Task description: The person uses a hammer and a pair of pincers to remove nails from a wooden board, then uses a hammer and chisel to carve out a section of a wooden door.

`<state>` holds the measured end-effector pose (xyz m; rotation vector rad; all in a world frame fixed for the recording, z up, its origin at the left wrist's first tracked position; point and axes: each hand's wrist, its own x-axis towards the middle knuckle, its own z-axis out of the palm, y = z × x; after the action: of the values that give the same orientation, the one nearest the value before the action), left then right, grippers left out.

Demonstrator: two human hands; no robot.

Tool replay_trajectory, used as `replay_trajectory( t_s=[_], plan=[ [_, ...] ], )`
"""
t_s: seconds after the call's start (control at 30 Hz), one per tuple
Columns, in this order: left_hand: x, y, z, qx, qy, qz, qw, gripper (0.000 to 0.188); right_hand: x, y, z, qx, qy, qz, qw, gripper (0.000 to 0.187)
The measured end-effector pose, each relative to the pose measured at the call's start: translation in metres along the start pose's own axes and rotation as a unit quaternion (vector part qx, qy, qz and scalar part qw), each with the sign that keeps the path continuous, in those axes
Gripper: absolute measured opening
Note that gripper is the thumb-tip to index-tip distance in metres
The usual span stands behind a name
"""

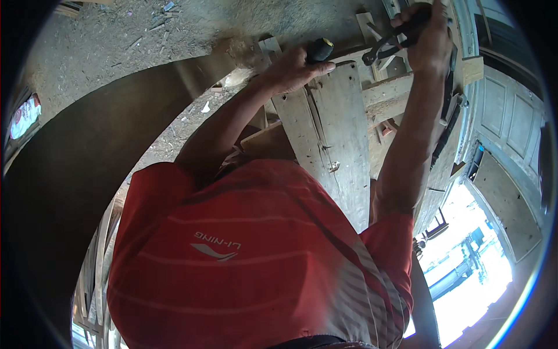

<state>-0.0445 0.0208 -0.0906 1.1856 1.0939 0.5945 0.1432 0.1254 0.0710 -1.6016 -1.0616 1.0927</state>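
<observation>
My left hand [292,72] is closed around a black handle with a yellow end [319,50]; the rest of that tool is hidden. The thumb reaches over the end of a pale, worn wooden board [343,128], split along its length. Farther right and a little higher, my right hand [429,43] grips a dark hand tool [381,51], which looks like pincers. Its rounded head points left, above the timber pieces. Part of its handle is hidden by my fingers.
Wooden bars [389,90] and offcuts lie right of the board. A large curved dark panel [87,134] sweeps along the left. Wood scraps litter the dusty floor [133,46]. Pale panelled doors [505,113] and a bright opening [465,262] are at the right.
</observation>
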Motion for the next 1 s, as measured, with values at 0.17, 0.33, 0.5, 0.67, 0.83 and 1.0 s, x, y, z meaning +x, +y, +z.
replay_trajectory(
  t_s=[0.17, 0.33, 0.5, 0.67, 0.83, 1.0],
  plan=[
    [-0.01, 0.022, -0.005, -0.008, -0.026, -0.045, 0.999, 0.065, -0.024, 0.015, -0.031, -0.182, -0.024, -0.135, 0.974, 0.088],
    [-0.012, 0.032, -0.006, -0.001, -0.053, -0.064, 0.997, 0.066, -0.053, 0.023, -0.035, -0.038, 0.081, -0.115, 0.989, 0.101],
    [-0.003, 0.008, -0.002, -0.038, -0.055, -0.05, 0.996, 0.065, -0.065, 0.034, -0.042, 0.068, 0.028, -0.184, 0.98, 0.088],
    [-0.002, 0.006, -0.003, -0.012, -0.061, -0.049, 0.997, 0.06, -0.081, 0.032, -0.047, 0.036, -0.076, -0.194, 0.977, 0.069],
    [-0.005, 0.014, 0.0, -0.01, -0.037, -0.019, 0.999, 0.056, -0.087, 0.041, -0.046, 0.095, -0.117, -0.223, 0.963, 0.056],
    [0.004, 0.028, 0.008, 0.076, 0.073, 0.113, 0.988, 0.047, -0.091, 0.041, -0.043, 0.094, -0.155, -0.211, 0.96, 0.059]
  ],
)
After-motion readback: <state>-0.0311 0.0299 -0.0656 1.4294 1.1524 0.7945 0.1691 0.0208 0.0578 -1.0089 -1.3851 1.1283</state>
